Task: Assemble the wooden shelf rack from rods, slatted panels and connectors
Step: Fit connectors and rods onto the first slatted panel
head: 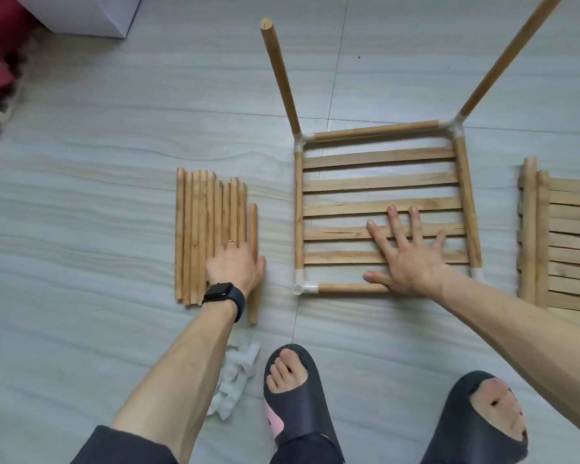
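A partly built shelf lies on the floor: a slatted panel (pixel 379 182) framed by rods and white corner connectors (pixel 302 289). Two long rods stand up from its far corners, the left upright (pixel 280 75) and the right upright (pixel 509 58). My right hand (pixel 406 252) presses flat on the slats, fingers spread, thumb on the near rod (pixel 345 288). To the left lies a row of loose rods (pixel 208 229). My left hand (pixel 236 266) is on it, fingers curled around the rightmost rod (pixel 253 226), thumb on that rod's right side.
A stack of more slatted panels (pixel 566 249) lies at the right edge. A heap of white connectors (pixel 236 376) sits on the tiled floor by my left foot. My feet in dark slippers (pixel 295 396) are near the frame. A white box (pixel 91 15) stands far left.
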